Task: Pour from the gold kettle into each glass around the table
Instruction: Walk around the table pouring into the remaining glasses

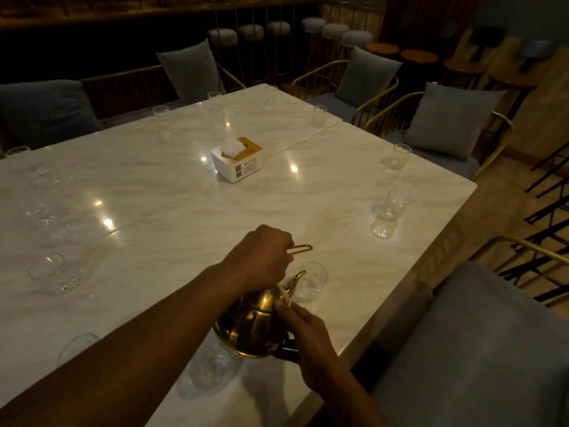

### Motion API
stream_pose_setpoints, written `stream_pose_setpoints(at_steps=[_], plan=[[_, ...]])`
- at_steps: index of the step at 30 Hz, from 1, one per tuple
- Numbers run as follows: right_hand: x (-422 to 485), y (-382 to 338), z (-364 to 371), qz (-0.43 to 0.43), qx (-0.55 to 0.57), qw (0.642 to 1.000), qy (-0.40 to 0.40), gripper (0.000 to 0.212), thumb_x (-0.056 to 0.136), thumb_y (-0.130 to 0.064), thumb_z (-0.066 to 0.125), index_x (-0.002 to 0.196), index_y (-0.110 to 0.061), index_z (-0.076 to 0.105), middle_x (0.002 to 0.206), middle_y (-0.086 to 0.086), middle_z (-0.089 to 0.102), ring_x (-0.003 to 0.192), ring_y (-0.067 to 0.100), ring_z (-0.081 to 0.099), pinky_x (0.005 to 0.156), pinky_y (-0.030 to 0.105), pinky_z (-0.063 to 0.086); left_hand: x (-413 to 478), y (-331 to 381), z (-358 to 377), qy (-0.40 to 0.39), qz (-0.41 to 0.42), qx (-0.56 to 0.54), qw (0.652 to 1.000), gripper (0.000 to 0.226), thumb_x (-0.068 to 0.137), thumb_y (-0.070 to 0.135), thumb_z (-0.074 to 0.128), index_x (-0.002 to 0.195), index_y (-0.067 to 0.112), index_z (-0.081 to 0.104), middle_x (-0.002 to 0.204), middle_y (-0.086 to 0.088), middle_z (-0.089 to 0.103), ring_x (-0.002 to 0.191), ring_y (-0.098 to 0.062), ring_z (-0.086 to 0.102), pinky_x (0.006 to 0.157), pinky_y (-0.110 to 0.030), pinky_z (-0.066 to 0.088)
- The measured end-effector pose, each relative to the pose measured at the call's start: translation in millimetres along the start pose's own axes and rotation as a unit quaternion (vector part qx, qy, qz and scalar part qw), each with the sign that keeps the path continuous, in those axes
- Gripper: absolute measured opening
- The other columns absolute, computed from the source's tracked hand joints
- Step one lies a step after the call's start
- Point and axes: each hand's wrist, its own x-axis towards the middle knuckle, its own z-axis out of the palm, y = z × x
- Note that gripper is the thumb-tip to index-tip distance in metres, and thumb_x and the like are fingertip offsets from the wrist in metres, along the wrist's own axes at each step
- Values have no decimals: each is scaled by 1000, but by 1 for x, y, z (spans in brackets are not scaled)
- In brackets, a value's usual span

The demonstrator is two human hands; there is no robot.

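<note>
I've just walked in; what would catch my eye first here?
The shiny gold metal kettle, tilted near the table's near edge: the left hand grips its handle, the right hand touches its lid, and its spout points into a clear glass. A white tissue box sits mid-table on the pale marble table.

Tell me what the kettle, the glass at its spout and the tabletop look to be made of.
Gold kettle: polished metal with a gold finish, probably plated or brass-toned; it mirrors the lights and the fingers on its lid.
Glass: clear glass; the table shows through it.
Tabletop: glossy pale marble or a marble-look slab, veined, with sharp lamp reflections.
</note>
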Motion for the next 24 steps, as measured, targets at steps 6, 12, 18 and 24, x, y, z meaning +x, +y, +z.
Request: stream_pose_setpoints(at_steps=[6,12,18,24], plan=[[-1,-1,0,1,-4,1000,-2,68,67,-65,78,124,-30,68,110,4,77,99,27,74,79,39,63,0,-1,0,3,0,-2,1000,32,92,26,63,122,16,64,112,-6,70,93,-18,66,76,-24,49],[-3,-2,1,6,-6,1000,-10,57,74,-61,76,120,-29,70,108,3,78,98,26,74,79,38,64,-1,-2,-1,2,0,2,1000,31,92,26,63,121,16,65,110,-5,71,93,-18,66,80,-29,54],[-4,-3,1,10,-7,1000,-8,53,75,-59,77,118,-29,72,107,2,78,98,27,74,79,39,64,-3,-2,-3,1,-3,8,1000,32,92,28,63,121,17,65,109,-6,71,92,-19,66,81,-33,57],[-3,-3,0,14,-7,1000,-7,48,78,-56,76,117,-28,71,108,2,76,98,27,73,80,41,64,-5,-1,-4,-3,0,7,1000,33,92,27,63,122,16,65,111,-6,70,95,-19,66,83,-33,56]])
